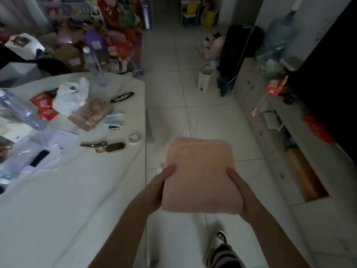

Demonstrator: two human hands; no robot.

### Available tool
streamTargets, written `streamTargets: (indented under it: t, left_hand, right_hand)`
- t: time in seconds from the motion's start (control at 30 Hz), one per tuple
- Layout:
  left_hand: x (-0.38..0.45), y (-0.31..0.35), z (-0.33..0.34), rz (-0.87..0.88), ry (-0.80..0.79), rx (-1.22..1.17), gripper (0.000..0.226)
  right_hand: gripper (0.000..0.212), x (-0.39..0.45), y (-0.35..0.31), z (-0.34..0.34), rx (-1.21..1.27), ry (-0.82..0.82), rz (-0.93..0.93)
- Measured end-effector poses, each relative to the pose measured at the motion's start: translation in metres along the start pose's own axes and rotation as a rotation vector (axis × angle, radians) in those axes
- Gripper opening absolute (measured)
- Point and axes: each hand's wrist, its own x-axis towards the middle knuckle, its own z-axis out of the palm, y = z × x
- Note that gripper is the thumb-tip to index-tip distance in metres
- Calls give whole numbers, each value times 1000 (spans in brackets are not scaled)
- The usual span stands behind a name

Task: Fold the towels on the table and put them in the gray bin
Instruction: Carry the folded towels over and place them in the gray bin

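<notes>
A folded pink towel (201,173) is held in the air over the tiled floor, to the right of the table (81,200). My left hand (158,186) grips its left edge, thumb on top and fingers underneath. My right hand (241,192) grips its right edge the same way. The towel is a thick, squarish stack of layers. No gray bin shows in this view.
The white-covered table at left carries scissors (94,146), a tape roll (133,138), glasses (122,96), plastic bottles (23,111), red packets and a plastic bag. A low cabinet (270,120) and a dark suitcase (239,49) stand at right. Tiled floor (173,74) stretches ahead.
</notes>
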Motion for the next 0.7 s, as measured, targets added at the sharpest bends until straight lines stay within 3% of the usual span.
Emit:
streamTargets:
  t: [0.1, 0.17, 0.27, 0.4, 0.7]
  left_hand:
    - [30, 24, 38, 55, -19, 96, 51]
    - [58, 35, 69, 84, 52, 105, 57]
    - [101, 43, 107, 119, 198, -9, 69]
    - [148, 54, 156, 148, 278, -117, 60]
    - [306, 147, 172, 200, 330, -168, 52]
  right_hand:
    - [48, 22, -37, -34, 34, 9, -48]
    - [46, 44, -65, -59, 70, 20, -51]
    - [43, 75, -105, -87, -13, 0, -49]
    - [37, 111, -168, -127, -78, -43, -16]
    - [36, 272, -282, -153, -180, -111, -19]
